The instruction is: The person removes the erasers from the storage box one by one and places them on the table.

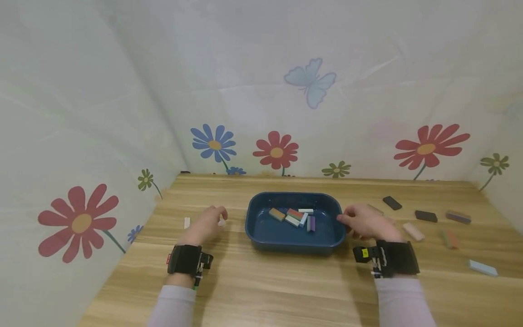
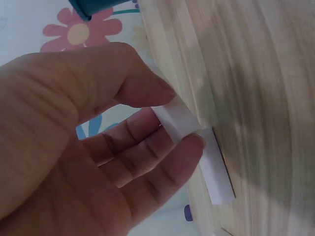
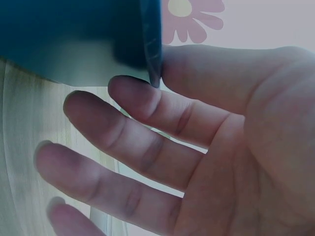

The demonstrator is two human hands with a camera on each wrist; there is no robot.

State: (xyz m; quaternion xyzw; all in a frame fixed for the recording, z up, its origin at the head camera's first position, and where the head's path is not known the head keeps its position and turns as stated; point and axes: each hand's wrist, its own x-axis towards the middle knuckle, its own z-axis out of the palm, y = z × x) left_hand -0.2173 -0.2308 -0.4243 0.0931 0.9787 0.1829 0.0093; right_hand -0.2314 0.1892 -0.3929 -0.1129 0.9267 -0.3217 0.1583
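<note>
My left hand [image 1: 204, 225] is low over the table, left of a dark blue tray [image 1: 294, 249]. Thumb and fingertips pinch a small white block [image 2: 178, 119]. Just past the fingertips, a second white block [image 2: 217, 172] lies on the wood. At the tray's right end is my right hand [image 1: 367, 222], its thumb and index finger pinching the rim while the other fingers spread below. Inside the tray lie several small blocks, among them a tan block [image 1: 277, 214], a red one [image 1: 295, 213] and a purple one [image 1: 312, 223].
Right of the tray, several blocks lie scattered: two black blocks [image 1: 392, 202], a beige block [image 1: 413, 231], a red-green block [image 1: 450, 239] and a light blue block [image 1: 483, 268]. A white piece [image 1: 186, 222] lies left of my left hand. A flowered cloth [image 1: 347, 122] backs the wooden table [image 1: 286, 290].
</note>
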